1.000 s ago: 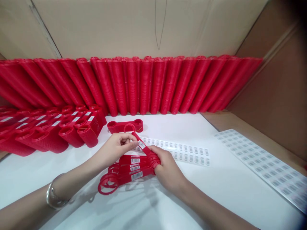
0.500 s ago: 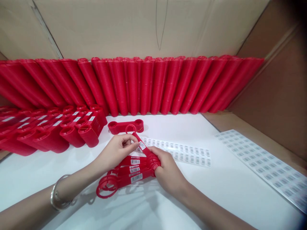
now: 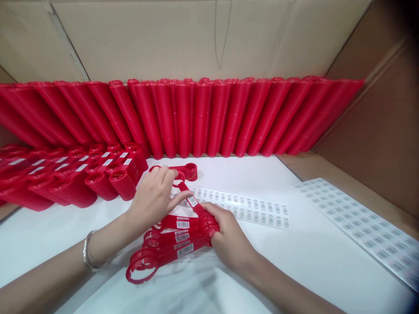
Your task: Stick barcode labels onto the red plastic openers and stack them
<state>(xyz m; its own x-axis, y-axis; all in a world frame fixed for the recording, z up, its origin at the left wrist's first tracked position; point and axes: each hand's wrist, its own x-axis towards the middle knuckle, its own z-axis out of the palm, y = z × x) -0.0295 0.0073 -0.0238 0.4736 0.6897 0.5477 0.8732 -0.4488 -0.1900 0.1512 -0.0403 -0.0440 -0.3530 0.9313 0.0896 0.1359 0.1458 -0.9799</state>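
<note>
While the right hand (image 3: 229, 237) clamps partly hidden red pieces (image 3: 167, 255), whether the left hand (image 3: 153, 196) grips is unclear.

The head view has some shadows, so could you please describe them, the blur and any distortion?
Head view: soft shadows on the white table below the held red pieces; upper right corner dark; label print too blurred to read; outer stacks lean outward, probably lens distortion.

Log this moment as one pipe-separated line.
left hand: at ring end of upper red piece | right hand: gripping labelled red pieces, fanned | barcode sheet: flat on table
</note>
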